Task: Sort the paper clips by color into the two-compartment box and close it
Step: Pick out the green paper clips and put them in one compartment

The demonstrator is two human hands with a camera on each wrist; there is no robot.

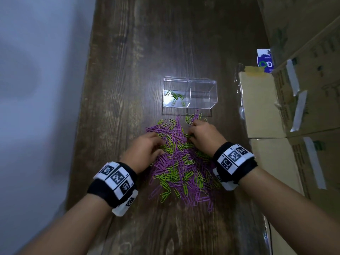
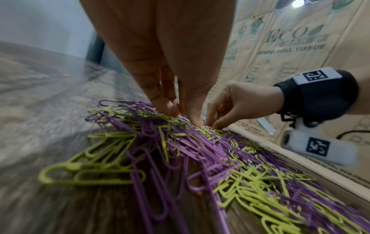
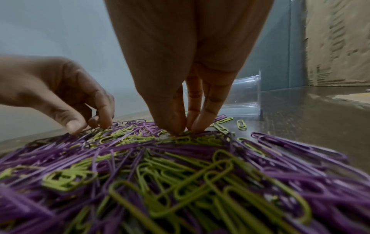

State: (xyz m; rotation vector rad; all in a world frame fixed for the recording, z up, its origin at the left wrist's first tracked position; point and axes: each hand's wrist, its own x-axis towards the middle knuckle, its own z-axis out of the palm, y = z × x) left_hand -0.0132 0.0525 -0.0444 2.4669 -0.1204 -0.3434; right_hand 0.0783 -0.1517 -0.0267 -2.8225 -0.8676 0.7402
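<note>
A mixed pile of purple and green paper clips (image 1: 182, 162) lies on the dark wooden table (image 1: 128, 70). Behind it stands the clear two-compartment box (image 1: 189, 92) with its lid open. A few green clips (image 1: 175, 97) lie in its left compartment, and the right compartment looks empty. My left hand (image 1: 159, 144) reaches into the pile's left side, with thumb and fingertips (image 2: 197, 122) pinched together on green clips. My right hand (image 1: 191, 132) is at the pile's far right, and its fingertips (image 3: 174, 129) pinch green clips too. How many clips each hand holds is hidden.
Cardboard boxes (image 1: 261, 107) stand close along the right side of the table, printed cartons (image 1: 312, 74) behind them. A blue and white packet (image 1: 265, 60) sits at the back right. A pale wall (image 1: 36, 89) runs past the table's left edge.
</note>
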